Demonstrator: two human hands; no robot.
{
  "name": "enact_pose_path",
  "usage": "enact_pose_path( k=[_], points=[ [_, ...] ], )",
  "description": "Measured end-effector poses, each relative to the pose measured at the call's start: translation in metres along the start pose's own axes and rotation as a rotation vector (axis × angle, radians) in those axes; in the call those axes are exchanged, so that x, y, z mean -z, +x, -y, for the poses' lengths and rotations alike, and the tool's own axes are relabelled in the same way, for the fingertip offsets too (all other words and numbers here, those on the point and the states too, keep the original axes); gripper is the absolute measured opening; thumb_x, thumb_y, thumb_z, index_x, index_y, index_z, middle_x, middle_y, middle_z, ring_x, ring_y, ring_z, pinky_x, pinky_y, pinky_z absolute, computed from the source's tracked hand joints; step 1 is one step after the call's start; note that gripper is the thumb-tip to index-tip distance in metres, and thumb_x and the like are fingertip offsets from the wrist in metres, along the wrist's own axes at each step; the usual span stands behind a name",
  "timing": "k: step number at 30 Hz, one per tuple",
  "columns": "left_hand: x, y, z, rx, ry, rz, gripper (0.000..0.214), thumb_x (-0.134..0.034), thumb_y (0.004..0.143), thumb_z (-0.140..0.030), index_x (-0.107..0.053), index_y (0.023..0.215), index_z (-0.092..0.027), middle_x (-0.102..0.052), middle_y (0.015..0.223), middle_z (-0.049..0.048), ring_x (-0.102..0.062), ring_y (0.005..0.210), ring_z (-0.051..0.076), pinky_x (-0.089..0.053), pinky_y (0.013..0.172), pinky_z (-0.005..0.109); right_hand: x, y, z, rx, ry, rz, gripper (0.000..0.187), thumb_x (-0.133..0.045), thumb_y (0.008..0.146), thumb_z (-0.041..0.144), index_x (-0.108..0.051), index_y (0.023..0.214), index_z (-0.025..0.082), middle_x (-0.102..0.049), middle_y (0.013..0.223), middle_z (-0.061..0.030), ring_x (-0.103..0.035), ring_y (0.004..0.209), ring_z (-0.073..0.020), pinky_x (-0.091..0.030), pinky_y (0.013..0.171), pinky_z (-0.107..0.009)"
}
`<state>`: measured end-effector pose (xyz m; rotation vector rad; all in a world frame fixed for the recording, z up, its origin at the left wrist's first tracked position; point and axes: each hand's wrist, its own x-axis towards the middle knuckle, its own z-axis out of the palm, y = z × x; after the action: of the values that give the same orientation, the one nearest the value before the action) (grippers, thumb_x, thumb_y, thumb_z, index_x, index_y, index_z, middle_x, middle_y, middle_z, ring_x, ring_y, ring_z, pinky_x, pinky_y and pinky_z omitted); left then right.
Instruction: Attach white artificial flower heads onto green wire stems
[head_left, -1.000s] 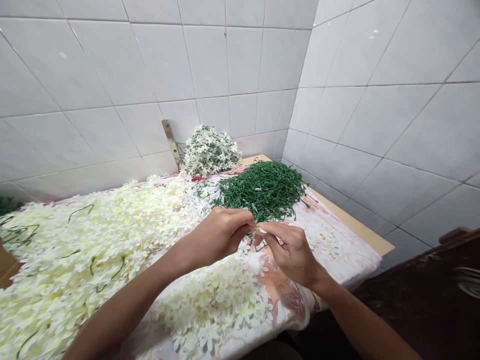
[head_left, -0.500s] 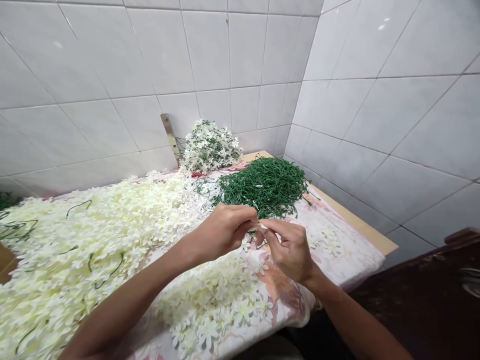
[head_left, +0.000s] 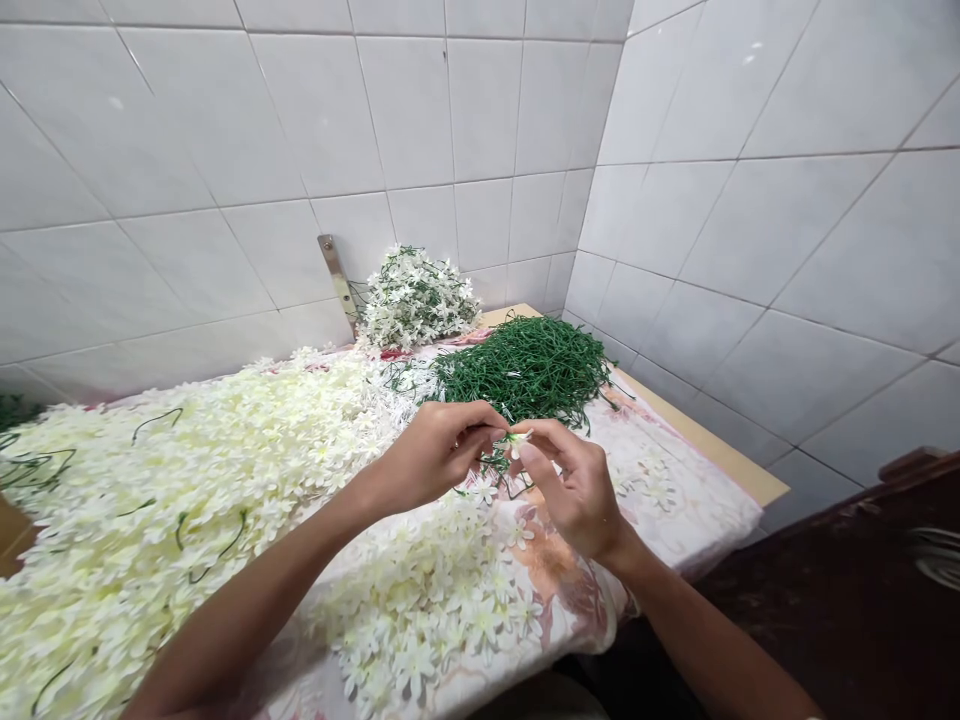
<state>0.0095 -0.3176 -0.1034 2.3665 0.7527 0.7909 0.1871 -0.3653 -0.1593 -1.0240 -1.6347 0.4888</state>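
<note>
My left hand (head_left: 431,452) and my right hand (head_left: 571,483) meet above the cloth-covered table (head_left: 679,480), fingertips pinched together on a small white artificial flower with a green stem (head_left: 512,441). A few green stems hang below the fingers. Loose cream-white flowers (head_left: 427,600) lie right under my hands. A pile of green plastic stems (head_left: 529,368) sits just beyond them.
A broad heap of white flowers (head_left: 150,500) covers the table's left side. A bundle of flowers on green stems (head_left: 416,295) leans against the tiled back wall beside a metal bracket (head_left: 335,275). Tiled wall closes the right. Dark wooden furniture (head_left: 862,590) stands at lower right.
Both hands have stayed together in the same place. The fingers shifted slightly and the small flower now shows more between the fingertips.
</note>
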Motion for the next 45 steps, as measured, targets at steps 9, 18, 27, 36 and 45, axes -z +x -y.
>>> enact_pose_path(
  k=[9,18,27,36,45],
  points=[
    [-0.007,0.001,0.000,-0.022,0.081,-0.035,0.013,-0.047,0.087,-0.012,-0.055,0.077,-0.015,-0.056,0.060,-0.0027,-0.047,0.050,0.007,-0.036,0.049,0.016,-0.002,0.003,-0.005,-0.072,0.150,0.097,0.022,-0.045,0.095,0.029,-0.058,0.082,0.018,-0.067,0.069,-0.0014,-0.066,0.064,-0.0139,-0.051,0.062,-0.024],
    [-0.010,0.002,0.001,-0.068,0.081,-0.011,0.013,-0.046,0.086,-0.013,-0.051,0.075,-0.016,-0.053,0.058,-0.0034,-0.045,0.049,0.007,-0.033,0.047,0.016,-0.002,0.002,-0.010,-0.045,0.148,0.083,0.030,-0.043,0.096,0.030,-0.048,0.069,0.020,-0.050,0.055,0.0042,-0.050,0.050,-0.0093,-0.040,0.054,-0.023],
    [-0.020,0.003,0.003,-0.066,0.076,-0.060,0.014,-0.044,0.081,-0.007,-0.051,0.073,-0.016,-0.054,0.057,-0.0033,-0.047,0.048,0.008,-0.034,0.048,0.017,-0.006,0.000,-0.018,-0.033,0.139,0.018,0.033,-0.044,0.096,0.033,-0.045,0.065,0.020,-0.044,0.054,0.0047,-0.044,0.047,-0.0086,-0.036,0.049,-0.023],
    [-0.025,0.006,0.006,-0.059,0.095,-0.097,0.015,-0.046,0.084,-0.010,-0.053,0.072,-0.015,-0.054,0.056,-0.0035,-0.045,0.046,0.007,-0.033,0.047,0.017,-0.003,0.004,-0.020,-0.088,0.131,0.012,0.032,-0.049,0.094,0.036,-0.052,0.067,0.019,-0.050,0.055,0.0034,-0.049,0.049,-0.0095,-0.041,0.049,-0.023],
    [-0.017,0.006,0.017,0.026,0.152,-0.281,0.014,-0.046,0.092,-0.023,-0.059,0.089,-0.017,-0.032,0.045,-0.0098,-0.026,0.039,0.006,-0.021,0.043,0.019,0.051,0.016,-0.046,-0.183,-0.067,-0.050,0.029,-0.055,0.088,0.041,-0.065,0.074,0.017,-0.062,0.065,-0.0012,-0.055,0.055,-0.0121,-0.045,0.053,-0.025]
  ],
)
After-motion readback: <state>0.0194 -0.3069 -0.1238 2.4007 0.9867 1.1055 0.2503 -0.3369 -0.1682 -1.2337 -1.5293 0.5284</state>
